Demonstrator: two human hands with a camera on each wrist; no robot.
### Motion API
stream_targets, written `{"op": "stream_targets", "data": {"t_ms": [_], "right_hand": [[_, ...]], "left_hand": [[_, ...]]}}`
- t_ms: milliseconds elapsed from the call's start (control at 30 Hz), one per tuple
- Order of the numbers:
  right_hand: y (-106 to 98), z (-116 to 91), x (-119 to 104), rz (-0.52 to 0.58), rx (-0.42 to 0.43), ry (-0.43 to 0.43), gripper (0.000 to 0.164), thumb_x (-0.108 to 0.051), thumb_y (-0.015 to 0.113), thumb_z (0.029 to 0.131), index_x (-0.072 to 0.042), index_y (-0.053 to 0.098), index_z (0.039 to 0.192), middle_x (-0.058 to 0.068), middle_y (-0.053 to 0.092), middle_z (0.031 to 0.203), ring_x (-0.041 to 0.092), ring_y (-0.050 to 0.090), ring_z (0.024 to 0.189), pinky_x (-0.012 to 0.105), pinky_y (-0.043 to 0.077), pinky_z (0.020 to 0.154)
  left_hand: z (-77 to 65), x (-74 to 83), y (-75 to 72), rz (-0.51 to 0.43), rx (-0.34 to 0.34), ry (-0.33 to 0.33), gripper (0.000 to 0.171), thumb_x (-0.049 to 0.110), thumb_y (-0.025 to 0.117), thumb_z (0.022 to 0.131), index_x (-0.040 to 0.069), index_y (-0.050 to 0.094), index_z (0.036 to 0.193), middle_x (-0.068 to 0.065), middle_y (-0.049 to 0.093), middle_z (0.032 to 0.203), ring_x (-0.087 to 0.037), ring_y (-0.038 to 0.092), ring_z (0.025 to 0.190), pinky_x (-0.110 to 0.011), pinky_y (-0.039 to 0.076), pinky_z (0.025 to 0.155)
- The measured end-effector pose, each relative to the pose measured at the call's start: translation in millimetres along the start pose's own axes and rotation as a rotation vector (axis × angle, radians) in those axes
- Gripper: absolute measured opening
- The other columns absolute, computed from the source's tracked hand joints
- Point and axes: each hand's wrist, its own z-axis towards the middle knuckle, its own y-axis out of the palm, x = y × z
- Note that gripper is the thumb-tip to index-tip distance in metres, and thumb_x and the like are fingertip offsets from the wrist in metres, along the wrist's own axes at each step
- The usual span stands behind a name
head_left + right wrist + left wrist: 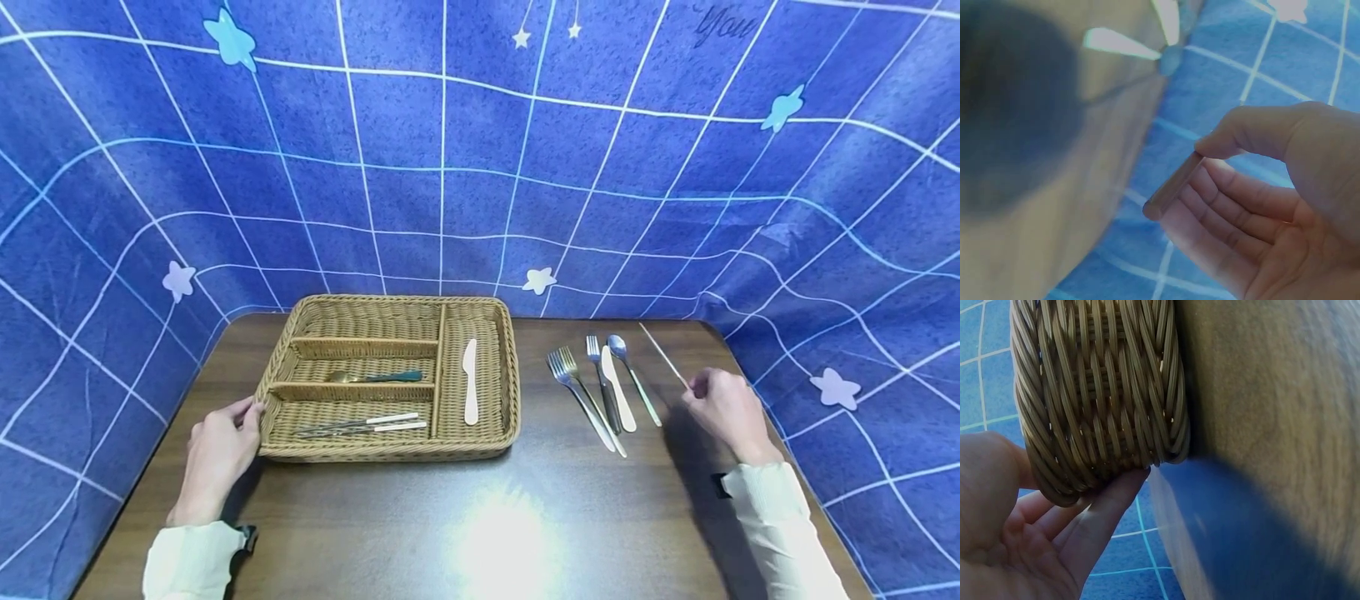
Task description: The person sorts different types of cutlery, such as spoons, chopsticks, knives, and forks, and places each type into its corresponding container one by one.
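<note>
My left hand (222, 446) grips the left end of a woven wicker cutlery basket (457, 451), near its front corner; in the left wrist view the thumb lies on one side of the basket wall (1100, 394) and the fingers on the other. At the right, my right hand (726, 408) pinches a thin wooden chopstick (663, 354) between thumb and fingers, above the table. Its brown blunt end (1175, 184) sticks out of the grasp in the right wrist view. Whether one or two sticks are held, I cannot tell.
White-handled chopsticks (397, 422), a green-handled utensil (393, 377) and a pale knife (471, 387) lie in separate basket compartments. Between basket and right hand lie several forks (581, 397), a knife (618, 396) and a spoon (633, 375) on the brown table (360, 517). Blue cloth (480, 192) surrounds the table.
</note>
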Motion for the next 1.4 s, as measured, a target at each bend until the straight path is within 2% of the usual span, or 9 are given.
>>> {"op": "stream_targets", "data": {"t_ms": [233, 533, 900, 1200, 1400], "right_hand": [[-5, 37, -51, 0.058, -0.026, -0.109, 0.001, -0.007, 0.072, 0.083, -0.006, 0.072, 0.083, 0.001, 0.067, 0.069, 0.024, 0.063, 0.062, 0.051, 0.049, 0.052], [2, 67, -111, 0.081, -0.079, -0.222, 0.003, -0.009, 0.072, 0.088, -0.007, 0.073, 0.086, 0.003, 0.068, 0.075, 0.023, 0.063, 0.067, 0.05, 0.052, 0.061], [10, 81, -154, 0.117, -0.107, -0.303, 0.006, -0.008, 0.073, 0.086, -0.007, 0.075, 0.092, -0.001, 0.069, 0.077, 0.019, 0.063, 0.068, 0.046, 0.054, 0.062], [13, 87, -185, 0.12, -0.176, -0.347, 0.01, -0.008, 0.075, 0.087, -0.007, 0.074, 0.097, -0.001, 0.07, 0.079, 0.016, 0.064, 0.07, 0.043, 0.057, 0.065], [18, 88, -209, 0.137, -0.202, -0.413, 0.01, -0.006, 0.075, 0.085, -0.007, 0.073, 0.095, -0.002, 0.07, 0.079, 0.015, 0.064, 0.07, 0.041, 0.058, 0.066]], "left_hand": [[-1.9, 2.2, 0.6, -0.001, 0.034, 0.028, 0.045, 0.027, 0.05, 0.111, -0.005, 0.066, 0.139, -0.035, 0.064, 0.133, -0.069, 0.055, 0.12, -0.073, 0.046, 0.092], [-2.6, 3.5, -0.9, -0.007, 0.018, 0.001, 0.046, 0.028, 0.05, 0.112, -0.004, 0.065, 0.141, -0.034, 0.062, 0.136, -0.068, 0.053, 0.123, -0.073, 0.045, 0.093], [-1.9, 2.4, -0.3, -0.002, 0.029, 0.028, 0.046, 0.028, 0.051, 0.111, -0.005, 0.066, 0.139, -0.034, 0.064, 0.133, -0.067, 0.056, 0.121, -0.072, 0.047, 0.09], [-1.4, 3.4, -0.4, 0.005, 0.021, 0.007, 0.046, 0.027, 0.05, 0.112, -0.005, 0.065, 0.14, -0.035, 0.062, 0.135, -0.067, 0.056, 0.122, -0.072, 0.047, 0.091], [-2.3, 4.9, 0.4, 0.002, 0.03, 0.008, 0.044, 0.026, 0.051, 0.111, -0.005, 0.066, 0.139, -0.034, 0.064, 0.133, -0.067, 0.057, 0.12, -0.072, 0.047, 0.09]]}}
